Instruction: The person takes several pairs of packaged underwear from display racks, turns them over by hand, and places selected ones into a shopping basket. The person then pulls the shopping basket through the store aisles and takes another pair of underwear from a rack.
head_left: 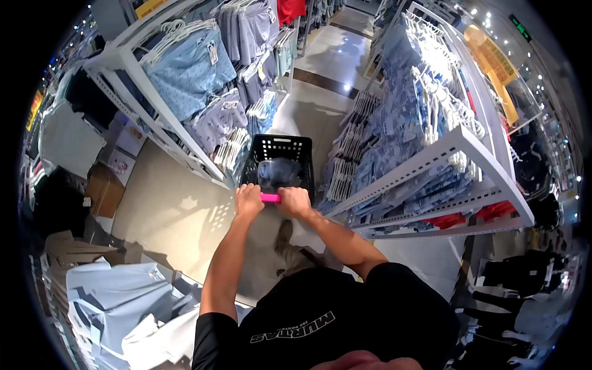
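Both of my hands grip a pink handle [270,198] at the near end of a black shopping basket [282,140]. My left hand [248,200] is wrapped round the handle's left part, and my right hand [295,201] round its right part. Inside the basket lies a dark blue folded garment [279,171], its exact kind hard to make out. Perforated black walls enclose it. The basket's underside and any wheels are hidden from above.
On the left a white rack [166,117] holds blue and grey shorts [191,73] on hangers. Another white rack [493,166], packed with light blue clothes [394,123], flanks the right. Between them a tiled aisle [333,55] runs ahead. Pale blue shirts [123,296] hang at lower left.
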The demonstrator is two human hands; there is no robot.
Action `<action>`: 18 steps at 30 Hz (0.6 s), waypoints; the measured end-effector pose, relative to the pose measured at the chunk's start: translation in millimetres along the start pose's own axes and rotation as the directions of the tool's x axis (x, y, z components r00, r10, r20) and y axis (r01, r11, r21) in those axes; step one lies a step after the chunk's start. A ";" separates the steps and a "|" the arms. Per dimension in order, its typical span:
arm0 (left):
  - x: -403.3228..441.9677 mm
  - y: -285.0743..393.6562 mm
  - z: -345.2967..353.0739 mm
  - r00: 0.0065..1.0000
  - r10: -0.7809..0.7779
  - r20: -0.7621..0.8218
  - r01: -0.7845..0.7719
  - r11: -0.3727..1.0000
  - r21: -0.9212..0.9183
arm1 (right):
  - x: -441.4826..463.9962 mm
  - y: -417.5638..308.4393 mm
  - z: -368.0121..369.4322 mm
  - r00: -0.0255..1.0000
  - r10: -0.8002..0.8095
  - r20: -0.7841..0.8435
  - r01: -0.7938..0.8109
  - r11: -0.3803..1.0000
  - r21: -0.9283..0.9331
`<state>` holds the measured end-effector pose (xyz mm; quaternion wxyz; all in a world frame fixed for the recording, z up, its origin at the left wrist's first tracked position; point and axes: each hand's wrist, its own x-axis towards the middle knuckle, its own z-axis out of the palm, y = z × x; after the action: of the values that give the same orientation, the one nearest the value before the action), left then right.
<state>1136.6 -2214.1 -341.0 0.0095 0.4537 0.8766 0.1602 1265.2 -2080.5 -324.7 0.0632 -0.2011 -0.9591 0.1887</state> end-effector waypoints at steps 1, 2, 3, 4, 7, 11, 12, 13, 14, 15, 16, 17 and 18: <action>8.6 -4.1 3.7 0.999 0.028 -0.030 -0.029 1.000 -0.009 | 6.8 -0.3 -3.7 1.000 -0.005 -0.014 0.005 1.000 0.021; 15.2 -10.8 6.3 0.998 0.050 -0.048 -0.051 0.999 -0.010 | 12.4 1.5 -1.9 1.000 0.010 -0.016 -0.010 1.000 0.027; 24.7 -13.8 7.5 0.995 0.077 -0.065 -0.079 0.997 -0.024 | 20.6 4.2 -2.1 1.000 0.020 -0.024 -0.019 0.999 0.033; 35.6 -15.1 5.1 0.995 0.092 -0.034 -0.093 0.996 -0.014 | 31.3 8.5 3.2 0.998 0.055 -0.011 -0.055 0.998 0.019; 72.0 -23.9 3.6 0.994 0.108 0.001 -0.108 0.993 -0.041 | 60.5 18.1 -2.7 0.998 0.056 -0.006 -0.056 0.997 0.059; 118.3 -33.3 14.5 0.991 0.131 0.002 -0.131 0.991 -0.037 | 100.0 38.2 3.0 0.996 0.063 -0.066 -0.058 0.996 0.067; 132.4 -36.0 16.0 0.991 0.131 0.002 -0.131 0.990 -0.044 | 110.0 39.4 -1.7 0.995 0.072 -0.065 -0.067 0.996 0.066; 143.9 -36.9 18.1 0.991 0.133 0.010 -0.132 0.990 -0.053 | 116.7 41.3 -4.1 0.994 0.088 -0.061 -0.083 0.994 0.067; 153.8 -38.3 19.8 0.990 0.139 0.016 -0.138 0.989 -0.062 | 125.2 47.5 -3.2 0.995 0.083 -0.060 -0.078 0.994 0.079; 162.5 -38.3 19.6 0.990 0.137 0.030 -0.135 0.989 -0.061 | 131.5 50.3 -3.8 0.994 0.088 -0.065 -0.082 0.993 0.084; 175.3 -37.7 20.8 0.989 0.139 0.042 -0.137 0.989 -0.057 | 140.8 56.4 -4.6 0.993 0.093 -0.074 -0.087 0.992 0.088; 188.7 -37.2 21.5 0.988 0.147 0.050 -0.144 0.988 -0.057 | 150.6 62.1 -6.5 0.991 0.101 -0.089 -0.093 0.992 0.088; 199.9 -37.4 23.7 0.986 0.163 0.029 -0.161 0.985 -0.064 | 159.7 65.8 -10.1 0.990 0.107 -0.095 -0.099 0.991 0.087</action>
<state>993.3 -2068.1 -348.6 0.0254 0.5257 0.8311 0.1795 1145.6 -1955.9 -333.7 0.1092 -0.2568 -0.9345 0.2210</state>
